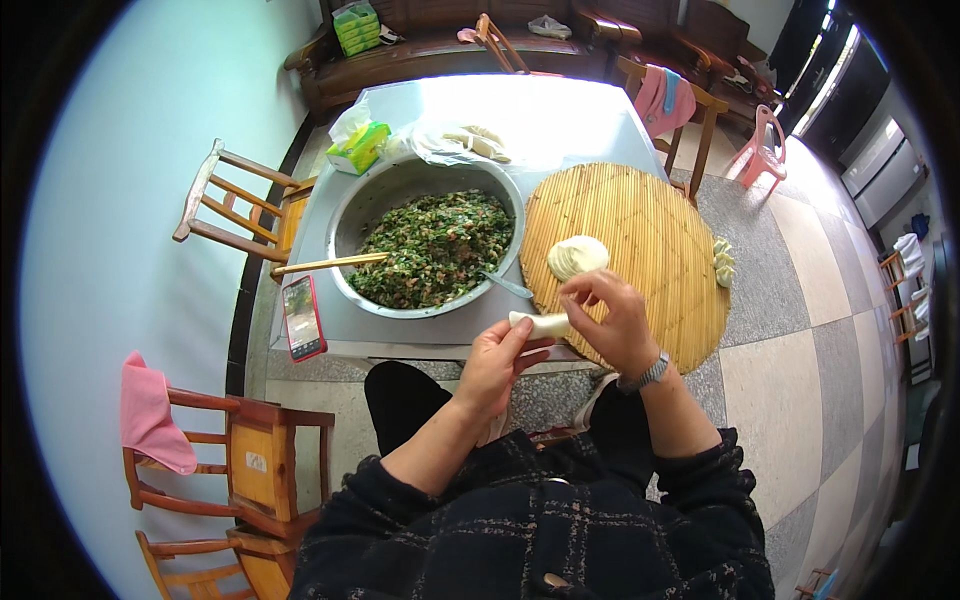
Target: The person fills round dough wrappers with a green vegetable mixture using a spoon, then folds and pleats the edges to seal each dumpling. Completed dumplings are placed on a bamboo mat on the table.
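Note:
My left hand (495, 367) holds a folded white dough wrapper (541, 325) between thumb and fingers, in front of the table edge. Whether filling lies inside the fold is hidden. My right hand (611, 315), with a metal watch on its wrist, is bent over the wrapper's right end. Its thumb and forefinger are close together, and I cannot tell whether they pinch the dough. Just beyond it, a stack of round wrappers (577, 257) rests on a round reed mat (637, 217). Several shaped dumplings (723, 262) line the mat's right edge.
A large metal bowl (339, 255) holds chopped green filling (439, 244), with chopsticks (330, 263) and a spoon (508, 285) in it. A phone (303, 319) lies at the table's left corner. Tissues (358, 148) and a plastic bag (461, 142) stand behind. Wooden chairs (259, 457) flank the left wall.

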A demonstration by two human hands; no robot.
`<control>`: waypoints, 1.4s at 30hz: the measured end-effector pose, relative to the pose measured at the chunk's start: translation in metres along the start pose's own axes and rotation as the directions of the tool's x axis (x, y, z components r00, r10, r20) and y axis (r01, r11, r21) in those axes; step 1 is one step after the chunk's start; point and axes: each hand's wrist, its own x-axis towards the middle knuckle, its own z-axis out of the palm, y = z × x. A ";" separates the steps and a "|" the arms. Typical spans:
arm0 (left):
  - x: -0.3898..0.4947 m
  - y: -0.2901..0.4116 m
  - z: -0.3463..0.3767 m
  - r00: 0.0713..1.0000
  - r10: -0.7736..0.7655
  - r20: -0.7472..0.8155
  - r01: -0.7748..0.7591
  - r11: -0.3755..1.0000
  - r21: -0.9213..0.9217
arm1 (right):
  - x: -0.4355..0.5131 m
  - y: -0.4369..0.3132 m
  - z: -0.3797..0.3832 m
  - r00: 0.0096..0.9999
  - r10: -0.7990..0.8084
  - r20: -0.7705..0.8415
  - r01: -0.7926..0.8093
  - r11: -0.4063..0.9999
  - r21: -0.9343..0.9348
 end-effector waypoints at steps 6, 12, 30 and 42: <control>-0.042 0.019 -0.030 0.984 0.179 -0.018 -0.179 0.984 -0.009 | 0.010 -0.009 0.058 0.990 0.040 0.137 -0.065 0.981 0.183; -0.062 0.036 -0.061 0.948 0.300 -0.111 -0.285 0.949 0.132 | 0.034 -0.016 0.099 0.979 0.173 -0.110 -0.140 0.957 0.252; -0.083 0.045 -0.099 0.973 0.218 -0.076 -0.228 0.957 -0.178 | 0.094 -0.002 0.016 0.944 0.041 0.327 -0.099 0.982 0.163; -0.086 0.056 -0.089 0.964 0.193 -0.183 -0.212 0.973 -0.095 | 0.087 0.001 0.037 0.933 -0.045 0.356 0.030 0.998 0.048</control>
